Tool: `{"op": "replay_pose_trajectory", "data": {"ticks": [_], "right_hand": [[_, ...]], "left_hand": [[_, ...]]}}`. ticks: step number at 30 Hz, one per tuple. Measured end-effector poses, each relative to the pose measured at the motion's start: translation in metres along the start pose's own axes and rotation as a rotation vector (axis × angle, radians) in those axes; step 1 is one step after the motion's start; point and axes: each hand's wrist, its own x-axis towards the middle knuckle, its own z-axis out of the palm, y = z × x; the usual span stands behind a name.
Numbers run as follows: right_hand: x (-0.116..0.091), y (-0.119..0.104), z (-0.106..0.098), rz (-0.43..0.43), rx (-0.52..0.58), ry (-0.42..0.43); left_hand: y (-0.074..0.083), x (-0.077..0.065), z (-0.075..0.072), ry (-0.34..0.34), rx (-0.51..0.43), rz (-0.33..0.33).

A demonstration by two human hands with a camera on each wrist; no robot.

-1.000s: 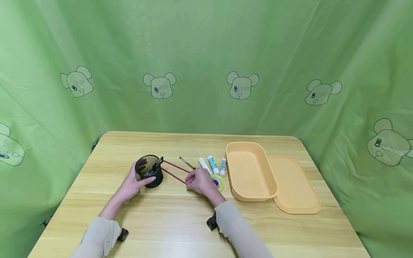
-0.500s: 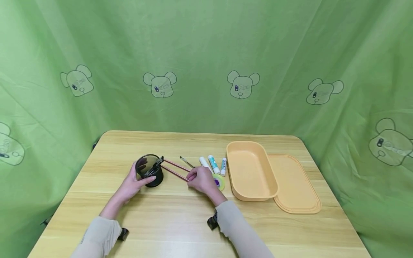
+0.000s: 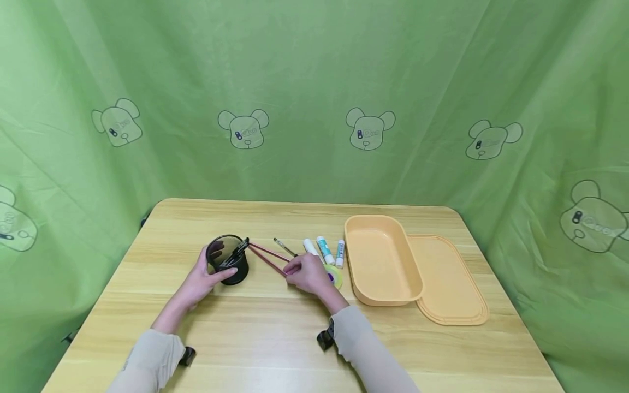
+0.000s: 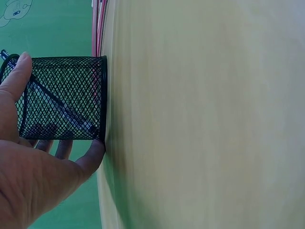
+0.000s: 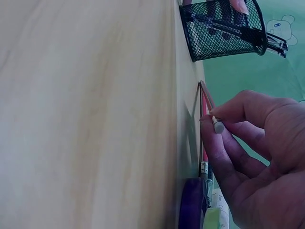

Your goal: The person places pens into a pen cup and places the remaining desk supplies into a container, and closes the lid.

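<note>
My left hand (image 3: 196,284) grips a black mesh pen holder (image 3: 236,275) that stands on the table, thumb at the rim. Several dark pens (image 3: 235,255) lean inside it. To its right, my right hand (image 3: 309,273) pinches a red pencil (image 5: 208,98) near its end, between thumb and index finger. The pencil's pale eraser end (image 5: 218,126) faces the right wrist camera, and its far end points toward the holder's base. A second red pencil (image 3: 269,251) lies behind it; their far ends nearly meet. My right hand hides that second pencil's near end in the head view.
Behind my right hand lies a thin pen (image 3: 284,246). Several white and blue glue sticks (image 3: 325,251) and a tape roll (image 3: 336,276) sit beside it. An orange box (image 3: 383,267) stands farther right, its flat lid (image 3: 449,284) lying alongside.
The held pencil's far end has swung back toward the second pencil, so the two now converge. My right hand has shifted slightly right; my left hand stays at the holder.
</note>
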Motion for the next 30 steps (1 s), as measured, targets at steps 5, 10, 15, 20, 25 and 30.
{"op": "replay_pose_trajectory", "data": {"ticks": [5, 10, 15, 20, 25, 30], "right_hand": [[-0.001, -0.001, -0.004, -0.002, 0.035, -0.008], [-0.002, -0.001, -0.007, 0.012, 0.107, -0.011], [-0.003, -0.002, -0.012, 0.035, 0.18, 0.003], [-0.004, -0.002, -0.016, 0.047, 0.204, 0.012], [-0.007, -0.005, -0.021, 0.042, 0.236, 0.018], [-0.009, -0.008, -0.026, 0.034, 0.248, 0.031]], "left_hand": [[-0.017, 0.007, -0.002, 0.012, 0.009, 0.013], [-0.027, 0.012, -0.003, 0.019, 0.025, 0.014], [-0.028, 0.014, -0.004, 0.013, 0.034, 0.003], [-0.03, 0.015, -0.004, 0.011, 0.021, -0.009], [-0.03, 0.014, -0.004, 0.016, 0.026, -0.005], [-0.029, 0.013, -0.003, 0.013, 0.033, 0.009]]}}
